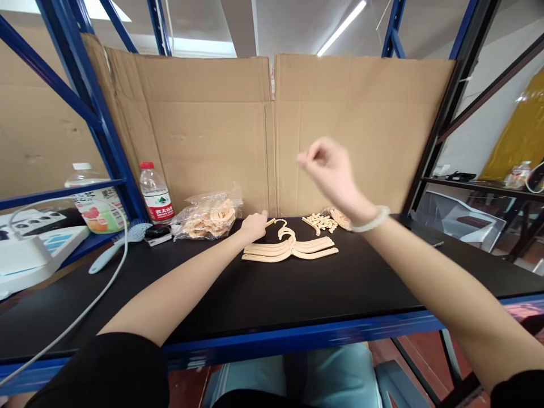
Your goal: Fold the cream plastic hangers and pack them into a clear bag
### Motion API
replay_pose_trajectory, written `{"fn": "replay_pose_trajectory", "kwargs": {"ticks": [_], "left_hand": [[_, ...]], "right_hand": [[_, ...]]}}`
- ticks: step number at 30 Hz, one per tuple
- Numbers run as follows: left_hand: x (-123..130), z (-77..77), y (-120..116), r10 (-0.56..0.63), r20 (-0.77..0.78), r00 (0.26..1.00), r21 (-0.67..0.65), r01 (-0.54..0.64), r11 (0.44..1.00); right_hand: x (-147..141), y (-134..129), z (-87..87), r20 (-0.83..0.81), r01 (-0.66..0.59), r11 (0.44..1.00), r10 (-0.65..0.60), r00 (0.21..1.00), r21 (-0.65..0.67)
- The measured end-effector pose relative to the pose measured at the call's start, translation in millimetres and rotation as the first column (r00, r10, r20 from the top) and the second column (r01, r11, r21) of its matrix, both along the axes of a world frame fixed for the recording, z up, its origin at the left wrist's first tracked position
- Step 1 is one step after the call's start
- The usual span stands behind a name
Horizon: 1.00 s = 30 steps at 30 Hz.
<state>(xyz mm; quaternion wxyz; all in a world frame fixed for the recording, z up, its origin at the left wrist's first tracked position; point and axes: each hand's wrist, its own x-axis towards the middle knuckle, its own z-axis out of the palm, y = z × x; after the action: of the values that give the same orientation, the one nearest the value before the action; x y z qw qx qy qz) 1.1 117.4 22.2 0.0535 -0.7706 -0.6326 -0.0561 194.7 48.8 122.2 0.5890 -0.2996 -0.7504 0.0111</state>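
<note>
1. Cardboard (204, 124) walls the blue-edged black surface (272, 294).
2. Red-capped bottle (156, 194) reads "农夫山泉".
3. Wooden hangers (292, 243) lie mid-surface; left hand's (254, 225) grip holds another hanger (270, 223); right hand's (334, 170) raised, blurred grip is narrow.

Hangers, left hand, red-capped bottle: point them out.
Hangers (292, 245): head view, stack's middle, below the hooks.
Left hand (254, 226): head view, back of the hand.
Red-capped bottle (158, 200): head view, on the label.

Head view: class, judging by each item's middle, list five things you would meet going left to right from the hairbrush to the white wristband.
Hairbrush → red-capped bottle → clear plastic bag → wooden hangers → white wristband.
</note>
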Motion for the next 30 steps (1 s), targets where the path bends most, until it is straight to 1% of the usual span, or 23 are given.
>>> {"fn": "replay_pose_trajectory", "kwargs": {"ticks": [1, 2, 3, 4, 5, 7, 9, 12, 15, 18, 20, 23, 26, 28, 30], "left_hand": [[1.4, 0.3, -0.4, 0.010, 0.007, 1.000, 0.000, -0.010, 1.000], [2.4, 0.5, -0.7, 0.019, 0.015, 1.000, -0.002, -0.019, 1.000], [2.9, 0.8, -1.0, 0.027, 0.025, 0.999, -0.005, -0.027, 1.000], [2.9, 1.0, -0.9, 0.034, 0.038, 0.999, -0.009, -0.033, 0.999], [2.3, 1.1, -0.6, 0.040, 0.055, 0.998, -0.014, -0.039, 0.999], [-0.8, 1.4, 1.2, 0.052, 0.098, 0.994, -0.021, -0.050, 0.999], [-6.3, 2.0, 4.0, 0.059, 0.161, 0.985, -0.029, -0.055, 0.998], [-17.1, 4.9, 7.8, 0.051, 0.296, 0.954, -0.047, -0.038, 0.998], [-26.7, 9.3, 7.9, 0.053, 0.462, 0.885, -0.087, -0.014, 0.996], [-32.0, 12.8, 1.9, 0.090, 0.633, 0.769, -0.150, 0.008, 0.989], [-33.6, 14.4, -5.0, 0.122, 0.738, 0.664, -0.195, 0.037, 0.980], [-34.6, 16.6, -17.0, 0.164, 0.859, 0.485, -0.236, 0.092, 0.967], [-34.7, 19.0, -28.2, 0.195, 0.934, 0.301, -0.243, 0.129, 0.962], [-33.9, 20.5, -35.4, 0.210, 0.960, 0.188, -0.237, 0.137, 0.962], [-32.7, 21.4, -43.1, 0.220, 0.971, 0.094, -0.232, 0.138, 0.963]], "right_hand": [[-6.3, 7.5, -9.2, 0.056, 0.045, 0.996, -0.041, 0.998, -0.075], [-12.7, 16.5, -20.1, 0.142, 0.112, 0.978, -0.087, 0.986, -0.174], [-18.9, 26.8, -31.8, 0.243, 0.189, 0.943, -0.123, 0.962, -0.273], [-24.3, 37.6, -43.3, 0.372, 0.291, 0.880, -0.146, 0.917, -0.374], [-28.6, 48.5, -53.9, 0.417, 0.331, 0.848, -0.147, 0.897, -0.414], [-33.5, 68.2, -70.3, 0.470, 0.392, 0.801, -0.159, 0.868, -0.453], [-34.4, 82.8, -79.3, 0.512, 0.452, 0.754, -0.180, 0.840, -0.476], [-31.8, 95.9, -82.9, 0.561, 0.537, 0.684, -0.221, 0.798, -0.494], [-26.0, 103.1, -82.0, 0.584, 0.610, 0.626, -0.286, 0.760, -0.486], [-19.3, 107.0, -81.4, 0.602, 0.656, 0.577, -0.322, 0.731, -0.487], [-16.8, 107.6, -81.8, 0.621, 0.660, 0.549, -0.294, 0.727, -0.513], [-19.1, 107.0, -84.1, 0.642, 0.626, 0.517, -0.177, 0.746, -0.584], [-27.0, 107.6, -88.3, 0.637, 0.577, 0.484, -0.051, 0.769, -0.658], [-32.7, 109.8, -91.3, 0.621, 0.553, 0.451, 0.003, 0.783, -0.700], [-37.0, 112.8, -93.8, 0.596, 0.533, 0.412, 0.030, 0.803, -0.739]]}}
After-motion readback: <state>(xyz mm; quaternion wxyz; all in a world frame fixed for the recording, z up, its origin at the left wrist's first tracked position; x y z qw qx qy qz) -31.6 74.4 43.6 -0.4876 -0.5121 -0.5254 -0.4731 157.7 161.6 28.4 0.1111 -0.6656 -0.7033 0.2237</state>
